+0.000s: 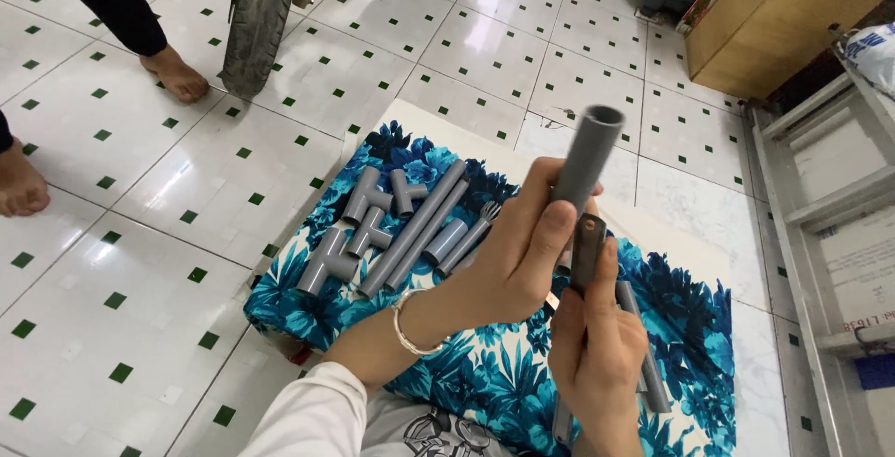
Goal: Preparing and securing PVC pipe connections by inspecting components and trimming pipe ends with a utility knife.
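From my feed I see a floor (280, 131) of glossy white tiles dotted with small dark green squares, lit evenly with soft reflections. At the top a motorcycle tyre (258, 19) stands on the tiles, with a bystander's bare feet (175, 75) just left of it, and a wooden cabinet (783, 19) sits in the upper right corner. Along the right edge a pale metal ladder (820, 196) lies flat, and a blue floral cloth (485, 373) is spread over the tiles in the middle.

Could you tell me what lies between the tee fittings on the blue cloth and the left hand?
In the head view, long grey pipes and short pipe pieces lie between the tee fittings and the left hand.
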